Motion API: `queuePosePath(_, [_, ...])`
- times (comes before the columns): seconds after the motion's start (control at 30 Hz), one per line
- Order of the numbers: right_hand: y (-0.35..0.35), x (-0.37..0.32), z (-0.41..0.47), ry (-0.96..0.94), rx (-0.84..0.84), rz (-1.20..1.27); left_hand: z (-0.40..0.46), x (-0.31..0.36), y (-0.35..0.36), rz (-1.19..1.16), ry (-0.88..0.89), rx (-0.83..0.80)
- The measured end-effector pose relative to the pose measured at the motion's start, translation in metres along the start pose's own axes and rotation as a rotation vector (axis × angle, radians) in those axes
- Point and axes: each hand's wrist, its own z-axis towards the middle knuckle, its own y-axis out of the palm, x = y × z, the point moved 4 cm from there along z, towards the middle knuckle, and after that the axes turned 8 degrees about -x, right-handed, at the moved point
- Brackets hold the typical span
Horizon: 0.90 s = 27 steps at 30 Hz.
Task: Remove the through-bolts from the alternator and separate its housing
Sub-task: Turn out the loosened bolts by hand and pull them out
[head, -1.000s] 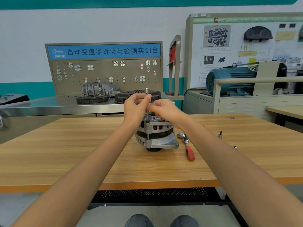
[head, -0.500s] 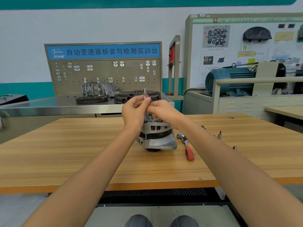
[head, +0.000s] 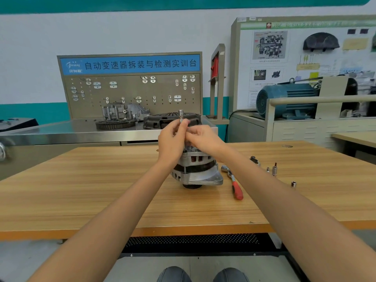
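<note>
The alternator (head: 196, 169) stands pulley-down on the wooden table (head: 81, 190), directly beneath both hands. The left hand (head: 172, 139) pinches an upright metal socket driver (head: 181, 117) whose tip rises above its fingertips. The right hand (head: 203, 139), fingers curled, meets it on the same shaft. A red-handled ratchet (head: 234, 183) lies right of the fingers
</note>
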Motion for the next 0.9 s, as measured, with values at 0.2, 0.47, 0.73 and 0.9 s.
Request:
queuePosePath(0.2, [0.004,-0.001,0.001,-0.052,-0.047,-0.025,-0.006,-0.019,0.001,-0.240,-0.175,-0.089])
queuePosePath(0.47, [0.007,-0.001,-0.004,-0.077,-0.028,-0.095,-0.019,-0.010,0.004,-0.140,-0.055,-0.069])
queuePosePath(0.73, [0.001,-0.008,-0.005,-0.062,-0.019,-0.015,-0.017,-0.019,0.002,-0.049,-0.008,-0.112])
queuePosePath(0.9, [0.000,-0.003,-0.005,-0.043,-0.034,-0.034,-0.020,-0.021,0.002,-0.053,-0.007,-0.126])
